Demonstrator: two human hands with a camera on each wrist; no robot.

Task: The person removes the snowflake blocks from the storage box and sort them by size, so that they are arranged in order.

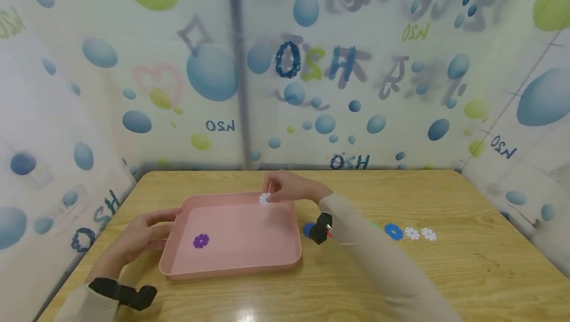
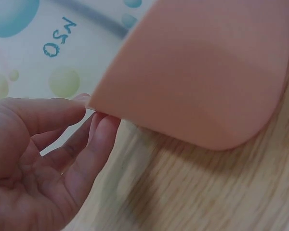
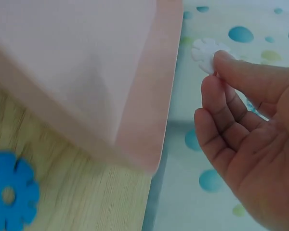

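My right hand (image 1: 290, 186) pinches a white flower-shaped disc (image 3: 202, 52) with notched edges between thumb and fingertips. In the head view it is over the far right part of the pink tray (image 1: 249, 238). A purple disc (image 1: 196, 241) of the same shape lies inside the tray, towards its left. At the tray's left rim is my left hand (image 1: 135, 238); in the left wrist view, its thumb and fingertips (image 2: 103, 127) pinch the edge of the tray's rim. The tray rests on the wooden table.
Right of the tray lies a blue disc (image 3: 26, 185), partly hidden by my right wristband (image 1: 319, 230) in the head view. Farther right, another blue disc (image 1: 389, 231) and two white discs (image 1: 429, 230) form a row. A green piece (image 1: 376, 225) shows behind my sleeve. Patterned curtains enclose the table.
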